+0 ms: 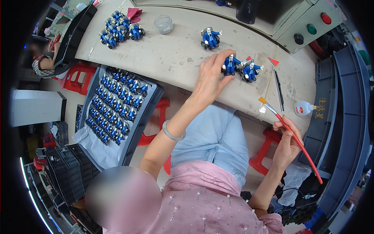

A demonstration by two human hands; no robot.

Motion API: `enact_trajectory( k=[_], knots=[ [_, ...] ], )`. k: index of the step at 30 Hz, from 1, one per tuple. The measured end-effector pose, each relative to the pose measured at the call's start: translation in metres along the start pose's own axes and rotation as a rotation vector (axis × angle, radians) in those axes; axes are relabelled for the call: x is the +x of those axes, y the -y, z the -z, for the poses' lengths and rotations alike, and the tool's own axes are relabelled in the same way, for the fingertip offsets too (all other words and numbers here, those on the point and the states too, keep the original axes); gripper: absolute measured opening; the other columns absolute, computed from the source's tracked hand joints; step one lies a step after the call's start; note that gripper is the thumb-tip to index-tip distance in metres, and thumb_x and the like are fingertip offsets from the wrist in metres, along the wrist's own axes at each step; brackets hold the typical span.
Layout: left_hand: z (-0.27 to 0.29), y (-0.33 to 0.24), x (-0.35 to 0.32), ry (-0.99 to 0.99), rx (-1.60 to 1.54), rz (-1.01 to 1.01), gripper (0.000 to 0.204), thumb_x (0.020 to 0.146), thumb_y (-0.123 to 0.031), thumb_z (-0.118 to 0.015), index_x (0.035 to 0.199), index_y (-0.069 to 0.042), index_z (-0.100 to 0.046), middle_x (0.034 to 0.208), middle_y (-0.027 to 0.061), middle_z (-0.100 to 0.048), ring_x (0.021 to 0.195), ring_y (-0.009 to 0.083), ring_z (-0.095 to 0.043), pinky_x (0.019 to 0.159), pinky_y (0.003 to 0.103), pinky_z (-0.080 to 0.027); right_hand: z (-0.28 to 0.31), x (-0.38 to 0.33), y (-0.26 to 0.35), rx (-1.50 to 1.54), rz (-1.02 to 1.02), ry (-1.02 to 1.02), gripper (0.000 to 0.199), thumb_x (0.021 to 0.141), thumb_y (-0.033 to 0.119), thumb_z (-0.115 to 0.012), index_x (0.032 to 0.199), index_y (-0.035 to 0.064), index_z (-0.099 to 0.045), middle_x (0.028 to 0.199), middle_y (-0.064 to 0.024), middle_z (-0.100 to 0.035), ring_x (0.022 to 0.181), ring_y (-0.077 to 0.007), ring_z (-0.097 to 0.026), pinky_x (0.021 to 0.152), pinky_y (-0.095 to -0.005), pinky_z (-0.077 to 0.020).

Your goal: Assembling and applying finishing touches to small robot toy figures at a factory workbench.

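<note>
Left hand (212, 76) sits near the middle of the frame, fingers wrapped round a small blue figurine (230, 64) standing on the table (171, 54), just beside another blue figurine (249, 71). Right hand (286, 142), lower right, is pinched shut on a red-handled paintbrush (290, 134), bristles pointing up-left. A grey tray (150, 105) full of blue figurines is at left, and a clear cup (163, 24) is up top.
</note>
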State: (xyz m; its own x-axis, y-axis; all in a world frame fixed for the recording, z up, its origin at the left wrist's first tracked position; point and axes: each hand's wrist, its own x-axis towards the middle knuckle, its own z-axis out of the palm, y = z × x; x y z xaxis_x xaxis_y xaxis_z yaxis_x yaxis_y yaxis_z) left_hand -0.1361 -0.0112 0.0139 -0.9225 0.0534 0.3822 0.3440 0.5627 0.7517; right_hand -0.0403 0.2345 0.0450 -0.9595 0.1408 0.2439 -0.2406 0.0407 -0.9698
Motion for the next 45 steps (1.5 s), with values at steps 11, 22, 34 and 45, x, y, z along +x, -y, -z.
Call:
enact_trajectory(
  k=[11,22,34,45],
  knots=[
    [0.042,-0.036,-0.059,0.041,-0.891,0.329,0.071,0.07,0.009,-0.07,0.134,-0.004,-0.041,0.112,0.0068,-0.054,0.102,0.013,-0.056,0.088,0.027,-0.048,-0.064,0.024,0.021,0.011,0.297,0.201,0.038,0.089,0.029,-0.063,0.096,-0.0074,-0.065,0.082,-0.0163,-0.068,0.074,-0.0244,-0.065,0.07,-0.0322,-0.0517],
    [0.025,-0.027,-0.108,-0.114,-0.724,0.437,0.07,0.066,0.005,-0.073,0.13,-0.006,-0.049,0.109,0.0055,-0.049,0.098,0.0133,-0.056,0.085,0.026,-0.051,-0.084,0.008,0.018,-0.104,0.295,0.405,0.014,0.079,0.005,-0.069,0.086,-0.0069,-0.066,0.076,-0.0131,-0.067,0.063,-0.0238,-0.063,0.059,-0.0307,-0.0495],
    [0.025,-0.035,-0.114,-0.019,-0.61,0.481,0.073,0.065,0.008,-0.071,0.133,-0.001,-0.045,0.116,0.006,-0.048,0.104,0.0129,-0.054,0.088,0.026,-0.046,-0.079,-0.001,0.005,-0.108,0.239,0.373,0.012,0.082,0.006,-0.065,0.086,-0.0047,-0.068,0.069,-0.0099,-0.065,0.056,-0.0182,-0.057,0.053,-0.0266,-0.0435],
    [0.023,-0.034,-0.115,0.065,-0.637,0.465,0.073,0.067,0.008,-0.07,0.134,0.0,-0.042,0.116,0.0084,-0.051,0.105,0.0138,-0.055,0.088,0.026,-0.047,-0.073,0.001,0.011,0.107,0.087,0.19,0.01,0.082,0.001,-0.061,0.087,-0.0051,-0.066,0.071,-0.0121,-0.064,0.057,-0.0174,-0.056,0.056,-0.0255,-0.0441]
  ],
)
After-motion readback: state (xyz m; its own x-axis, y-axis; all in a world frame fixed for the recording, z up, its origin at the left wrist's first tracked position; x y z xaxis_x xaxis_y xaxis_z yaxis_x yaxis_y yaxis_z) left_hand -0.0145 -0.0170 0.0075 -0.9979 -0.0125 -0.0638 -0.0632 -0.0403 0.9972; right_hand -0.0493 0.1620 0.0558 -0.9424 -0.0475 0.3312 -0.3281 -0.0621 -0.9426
